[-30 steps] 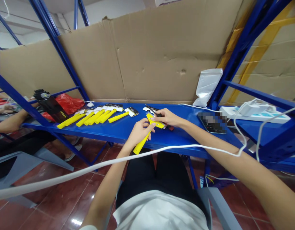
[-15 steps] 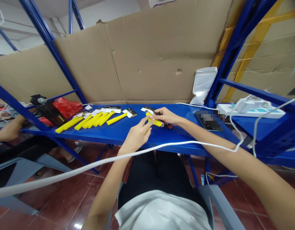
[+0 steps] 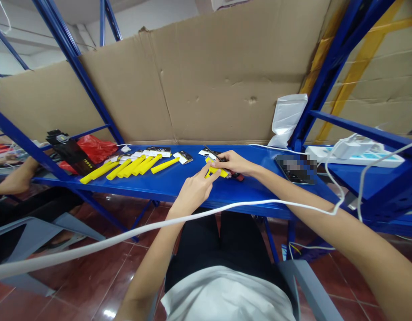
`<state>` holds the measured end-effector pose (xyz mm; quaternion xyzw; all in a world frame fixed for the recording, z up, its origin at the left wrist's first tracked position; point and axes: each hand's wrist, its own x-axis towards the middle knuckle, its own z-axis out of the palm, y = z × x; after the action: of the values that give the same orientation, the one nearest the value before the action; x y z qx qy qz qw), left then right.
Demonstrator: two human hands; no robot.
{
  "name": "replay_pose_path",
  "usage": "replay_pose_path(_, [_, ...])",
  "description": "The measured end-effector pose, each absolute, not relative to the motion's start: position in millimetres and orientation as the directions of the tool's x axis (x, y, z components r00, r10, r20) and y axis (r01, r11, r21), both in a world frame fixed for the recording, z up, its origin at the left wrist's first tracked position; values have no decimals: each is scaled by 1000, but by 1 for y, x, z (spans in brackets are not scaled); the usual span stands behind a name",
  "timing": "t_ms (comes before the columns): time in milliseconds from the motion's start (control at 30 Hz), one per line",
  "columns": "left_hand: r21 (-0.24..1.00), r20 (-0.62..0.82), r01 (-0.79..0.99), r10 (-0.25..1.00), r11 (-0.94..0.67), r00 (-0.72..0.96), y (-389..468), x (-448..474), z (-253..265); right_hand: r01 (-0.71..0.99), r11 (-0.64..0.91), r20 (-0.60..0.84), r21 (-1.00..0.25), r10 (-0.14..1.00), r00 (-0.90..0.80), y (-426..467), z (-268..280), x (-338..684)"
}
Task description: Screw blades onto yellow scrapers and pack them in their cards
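Note:
My left hand [image 3: 196,189] is at the table's front, its thumb and fingers closed on a flat yellow piece [image 3: 222,171]. Close against it, my right hand [image 3: 235,161] pinches a thin dark pointed tool [image 3: 211,151] over the same piece. The tool's exact kind is too small to make out. A red and black object [image 3: 238,177] shows just below my right hand, partly hidden. Behind the hands lies a white card [image 3: 203,152]. To the left, a single long yellow piece [image 3: 164,165] with a black and white card lies apart from several similar yellow pieces [image 3: 125,169].
A black bottle [image 3: 72,154] and a red plastic bag [image 3: 97,149] are at the left. On the right are a phone [image 3: 289,169], a white pouch [image 3: 288,120] and a power strip [image 3: 386,159]. A white cable [image 3: 125,233] crosses before my arms. Another person's arm [image 3: 20,178] shows far left.
The view has shifted slightly. My left fingers have moved a little on the yellow piece, with the thumb now stretched along its near side. My right hand keeps its hold on the tool.

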<state>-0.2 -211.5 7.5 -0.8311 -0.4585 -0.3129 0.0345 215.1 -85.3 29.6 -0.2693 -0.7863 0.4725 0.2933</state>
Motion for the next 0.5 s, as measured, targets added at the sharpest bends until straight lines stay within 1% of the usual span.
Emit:
replay_pose_path(133, [272, 506, 786, 777, -556, 374, -214, 1, 10, 173, 428, 199, -887, 693, -693, -85, 29, 215])
replay_pose_path(333, [281, 512, 805, 791, -523, 336, -212, 0, 11, 191, 430, 186, -882, 692, -698, -84, 28, 215])
replay_pose_path(400, [346, 553, 765, 777, -543, 301, -208, -3, 9, 193, 429, 190, -883, 701, -688, -86, 29, 214])
replay_pose_path(500, [529, 604, 622, 771, -578, 202, -201, -9, 9, 177, 447, 251, -877, 740, -624, -86, 34, 213])
